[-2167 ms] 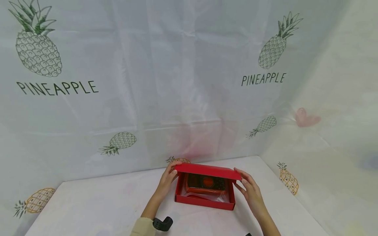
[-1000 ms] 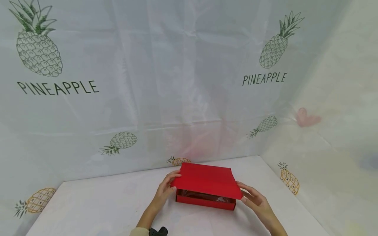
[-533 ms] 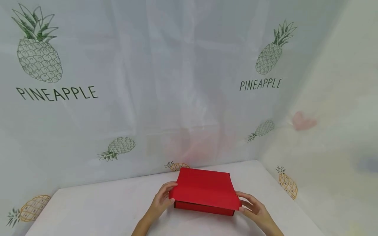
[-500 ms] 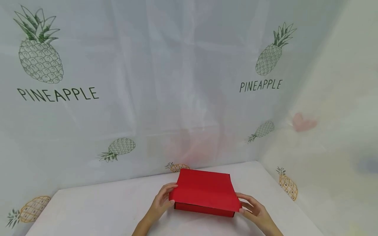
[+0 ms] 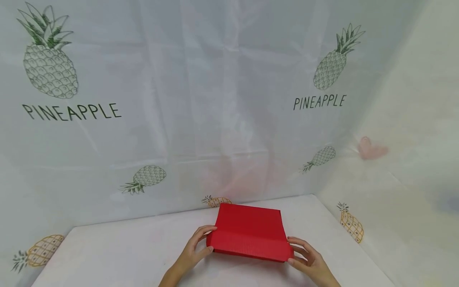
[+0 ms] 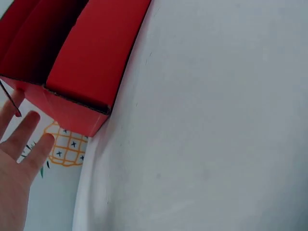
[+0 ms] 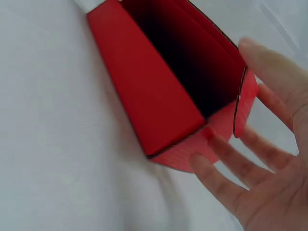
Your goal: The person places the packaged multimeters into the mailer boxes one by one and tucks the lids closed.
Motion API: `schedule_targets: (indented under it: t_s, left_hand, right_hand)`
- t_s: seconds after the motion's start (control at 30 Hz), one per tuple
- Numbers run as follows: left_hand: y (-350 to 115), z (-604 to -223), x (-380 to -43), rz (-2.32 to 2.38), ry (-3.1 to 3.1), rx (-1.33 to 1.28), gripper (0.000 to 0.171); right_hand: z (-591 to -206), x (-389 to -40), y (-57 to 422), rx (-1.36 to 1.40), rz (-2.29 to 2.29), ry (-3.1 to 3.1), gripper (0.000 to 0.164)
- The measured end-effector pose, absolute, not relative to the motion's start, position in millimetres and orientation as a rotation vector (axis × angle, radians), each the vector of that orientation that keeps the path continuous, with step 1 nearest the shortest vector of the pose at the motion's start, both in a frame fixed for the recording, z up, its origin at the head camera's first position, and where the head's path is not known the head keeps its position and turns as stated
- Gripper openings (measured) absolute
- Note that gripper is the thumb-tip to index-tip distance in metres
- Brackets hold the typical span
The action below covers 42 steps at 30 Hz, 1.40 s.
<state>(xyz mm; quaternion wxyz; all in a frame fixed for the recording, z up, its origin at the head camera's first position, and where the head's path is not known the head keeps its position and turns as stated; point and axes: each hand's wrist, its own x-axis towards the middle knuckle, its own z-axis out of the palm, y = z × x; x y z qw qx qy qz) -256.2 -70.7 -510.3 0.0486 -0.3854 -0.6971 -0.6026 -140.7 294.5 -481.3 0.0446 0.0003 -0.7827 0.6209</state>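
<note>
A red cardboard box (image 5: 247, 227) sits on the white table with its hinged lid lowered. In the head view the lid covers the inside; both wrist views show a dark gap between the lid's front flap and the front wall (image 7: 144, 82). My left hand (image 5: 191, 251) holds the lid's front left corner, thumb at the front edge and fingers along the side. At the opposite corner my right hand (image 5: 310, 261) grips the lid, its thumb on the flap's edge and its fingers beside a small side tab (image 7: 244, 106). What lies inside is hidden.
The table (image 5: 118, 255) is covered in white and meets a pale pineapple-print sheet (image 5: 201, 99) hanging behind it and along the right. An orange pineapple print (image 5: 219, 201) shows just behind the box.
The lid has swung down towards me, hiding the orange and dark packet seen inside earlier. Both hands have come nearer with the lid's front corners, and the front flap now tilts down.
</note>
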Motion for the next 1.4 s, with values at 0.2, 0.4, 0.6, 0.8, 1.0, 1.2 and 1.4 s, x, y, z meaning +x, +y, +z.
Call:
schedule_targets:
  t_s: [0.2,0.4,0.6,0.8,1.0,1.2,1.4]
  left_hand:
    - [-68.0,-510.0,-248.1,-1.713,-2.178,-1.069,0.044]
    - [-66.0,-506.2,-236.7,-1.663,-2.310,-0.898,0.044]
    - [-65.5,-505.6,-232.3,-1.626,-2.283,-0.825,0.045]
    - [-61.1,-506.1,-226.6,-1.694,-2.309,-0.700,0.046]
    - [-62.1,-512.9,-226.1,-1.697,-2.281,-0.689,0.045]
    - [-65.9,-515.2,-226.5,-1.821,-2.273,-0.692,0.043]
    - [-65.1,-514.6,-225.3,-1.952,-2.287,-0.682,0.043]
  right_hand:
    - [-483.8,-137.1,284.5,-0.106,1.854,-2.397,0.059]
    - [-483.1,-136.4,279.2,-0.223,1.815,-2.358,0.061]
    - [-484.0,-134.9,279.1,-0.209,1.791,-2.318,0.059]
    - [-488.0,-131.2,273.0,-0.284,1.784,-2.254,0.058]
    - [-492.6,-129.5,265.1,-0.356,1.831,-2.203,0.056]
    - [-496.6,-128.2,258.7,-0.421,1.877,-2.179,0.060]
    - [-497.3,-126.4,258.3,-0.454,1.847,-2.222,0.063]
